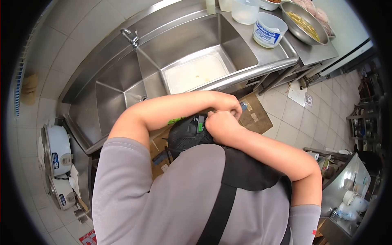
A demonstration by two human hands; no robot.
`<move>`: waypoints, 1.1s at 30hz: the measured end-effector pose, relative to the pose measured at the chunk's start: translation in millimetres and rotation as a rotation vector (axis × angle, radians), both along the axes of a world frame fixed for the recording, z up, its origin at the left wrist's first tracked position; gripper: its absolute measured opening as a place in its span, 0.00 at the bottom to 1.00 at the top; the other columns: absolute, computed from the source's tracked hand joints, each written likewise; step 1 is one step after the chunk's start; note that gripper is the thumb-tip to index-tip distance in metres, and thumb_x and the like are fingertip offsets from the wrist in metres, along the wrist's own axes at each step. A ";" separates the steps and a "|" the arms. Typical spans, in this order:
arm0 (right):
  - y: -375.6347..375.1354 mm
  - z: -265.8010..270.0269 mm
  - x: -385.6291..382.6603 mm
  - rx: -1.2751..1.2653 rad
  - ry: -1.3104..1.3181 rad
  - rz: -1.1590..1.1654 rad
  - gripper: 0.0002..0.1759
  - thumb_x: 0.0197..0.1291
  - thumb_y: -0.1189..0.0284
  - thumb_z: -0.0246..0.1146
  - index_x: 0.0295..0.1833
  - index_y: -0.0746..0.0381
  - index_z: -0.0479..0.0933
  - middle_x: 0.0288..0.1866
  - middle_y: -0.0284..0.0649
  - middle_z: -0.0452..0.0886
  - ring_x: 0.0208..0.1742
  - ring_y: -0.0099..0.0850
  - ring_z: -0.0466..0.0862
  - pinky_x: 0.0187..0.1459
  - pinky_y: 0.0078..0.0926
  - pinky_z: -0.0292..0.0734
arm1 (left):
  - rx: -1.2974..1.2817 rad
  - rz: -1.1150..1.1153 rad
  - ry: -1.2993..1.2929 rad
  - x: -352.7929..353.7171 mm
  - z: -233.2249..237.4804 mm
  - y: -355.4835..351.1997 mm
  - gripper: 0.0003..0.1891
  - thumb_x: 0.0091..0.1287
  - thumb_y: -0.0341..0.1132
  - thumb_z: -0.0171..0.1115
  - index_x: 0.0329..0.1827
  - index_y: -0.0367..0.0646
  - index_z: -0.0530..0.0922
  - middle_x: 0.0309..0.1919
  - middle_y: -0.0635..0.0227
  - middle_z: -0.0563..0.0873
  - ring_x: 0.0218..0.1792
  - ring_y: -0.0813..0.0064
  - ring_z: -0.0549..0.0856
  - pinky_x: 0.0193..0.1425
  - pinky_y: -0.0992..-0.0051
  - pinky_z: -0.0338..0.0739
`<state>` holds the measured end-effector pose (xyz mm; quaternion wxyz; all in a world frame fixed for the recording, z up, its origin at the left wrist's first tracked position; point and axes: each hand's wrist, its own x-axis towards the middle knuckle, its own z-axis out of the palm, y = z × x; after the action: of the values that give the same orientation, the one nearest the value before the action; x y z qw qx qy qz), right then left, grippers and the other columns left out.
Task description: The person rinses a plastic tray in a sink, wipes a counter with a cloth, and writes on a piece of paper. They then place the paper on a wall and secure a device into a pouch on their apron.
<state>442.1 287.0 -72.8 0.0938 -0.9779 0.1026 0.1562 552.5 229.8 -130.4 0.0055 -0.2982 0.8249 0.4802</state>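
My left hand [230, 105] bends down in front of my waist, its fingers curled and meeting my right hand. My right hand [222, 125] is closed beside it, against the edge of a black mesh item [185, 136] that looks like a pouch and carries a small green label [200, 124]. Whatever the fingers hold, if anything, is hidden between the two hands. A black strap [216, 214] crosses my grey shirt. Both hands are just in front of the sink's rim [228, 81].
The steel sink has a tap [130, 37] and a white board or tray [198, 69] in its larger basin. Right of it stand a printed plastic tub [269, 30] and a metal bowl of yellowish strips [302, 24]. Flattened cardboard [255, 114] lies on the tiles. Rice cookers [58, 151] stand left.
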 end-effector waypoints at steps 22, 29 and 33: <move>-12.6 -1.9 -52.6 0.283 -0.565 -0.136 0.06 0.49 0.75 0.61 0.32 0.67 0.77 0.36 0.44 0.80 0.37 0.38 0.81 0.42 0.32 0.77 | -0.342 -0.058 0.007 -29.0 13.3 -1.1 0.04 0.45 0.29 0.63 0.23 0.40 0.78 0.26 0.64 0.82 0.29 0.59 0.81 0.31 0.66 0.74; -24.6 -19.0 -106.3 0.879 -0.217 -0.784 0.15 0.47 0.64 0.68 0.33 0.66 0.79 0.22 0.47 0.78 0.27 0.39 0.81 0.33 0.35 0.73 | -0.376 -0.004 -0.101 -25.5 51.0 17.6 0.04 0.41 0.29 0.63 0.21 0.43 0.77 0.24 0.64 0.81 0.29 0.59 0.81 0.31 0.65 0.74; -9.0 -54.3 -95.1 0.762 -0.434 -0.843 0.11 0.47 0.68 0.64 0.29 0.68 0.78 0.23 0.47 0.77 0.26 0.43 0.78 0.32 0.35 0.72 | -0.310 0.031 -0.170 -19.7 36.8 16.8 0.04 0.46 0.30 0.65 0.24 0.43 0.81 0.24 0.65 0.81 0.28 0.63 0.81 0.33 0.68 0.74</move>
<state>347.0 278.0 -127.2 0.5096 -0.7602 0.3965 -0.0715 532.7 246.6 -93.6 0.0220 -0.3476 0.8810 0.3201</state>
